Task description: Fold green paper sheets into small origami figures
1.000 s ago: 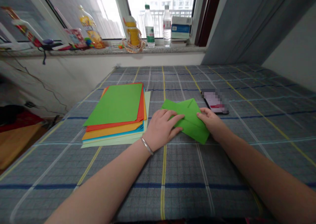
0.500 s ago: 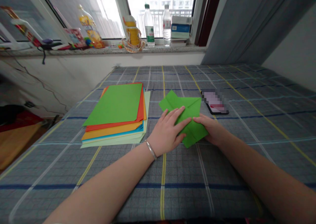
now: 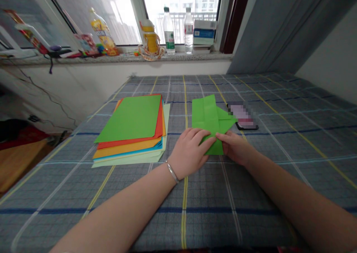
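A folded sheet of green paper point(image 3: 205, 113) with several creases and a pointed flap on its right is between my hands, over the checked tablecloth. My left hand point(image 3: 191, 149) grips its lower left edge, fingers curled over the paper, the thumb mostly hidden; a silver bangle circles that wrist. At the lower right edge my right hand point(image 3: 235, 147) pinches the paper between thumb and fingers, which are partly hidden beneath it. The fingertips of both hands nearly meet.
A stack of coloured paper point(image 3: 129, 119), green on top, lies to the left. A phone point(image 3: 244, 115) rests on the tablecloth point(image 3: 156, 216) just right of the folded paper. Bottles point(image 3: 169, 32) and boxes point(image 3: 205, 33) stand on the windowsill point(image 3: 125, 58) behind.
The green paper has turned between my hands, so its pointed flap now faces right, near the phone. My left fingers have gone from lying spread on it to curling over its lower edge.
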